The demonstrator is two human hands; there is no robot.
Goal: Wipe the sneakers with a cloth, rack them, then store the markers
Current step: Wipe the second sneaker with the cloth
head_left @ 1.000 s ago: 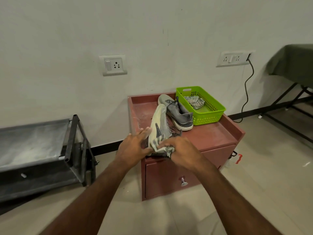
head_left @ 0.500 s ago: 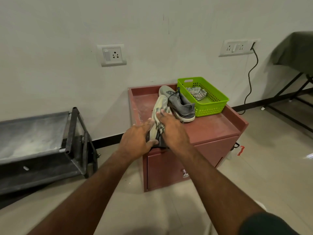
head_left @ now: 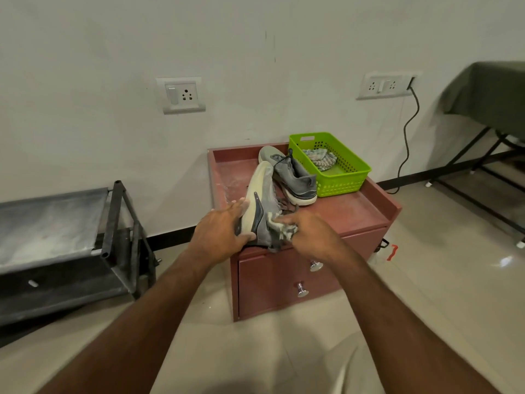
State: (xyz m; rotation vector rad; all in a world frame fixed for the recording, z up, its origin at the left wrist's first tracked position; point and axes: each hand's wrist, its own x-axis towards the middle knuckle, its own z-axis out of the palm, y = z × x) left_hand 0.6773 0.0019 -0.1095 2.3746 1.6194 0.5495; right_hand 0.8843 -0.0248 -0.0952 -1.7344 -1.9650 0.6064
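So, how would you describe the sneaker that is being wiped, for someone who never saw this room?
Find the red cabinet against the wall. Two grey sneakers lie on top; take the tipped sneaker, pale sole facing left, with the left hand holding it. The other sneaker stands upright beside the green basket.

Both arms outstretched; left hand cupped, right hand curled

A plain indoor room, likely a home or utility space: bare white wall with switch sockets, pale tiled floor, a dark metal shoe rack, a red drawer cabinet and a cloth-draped folding table
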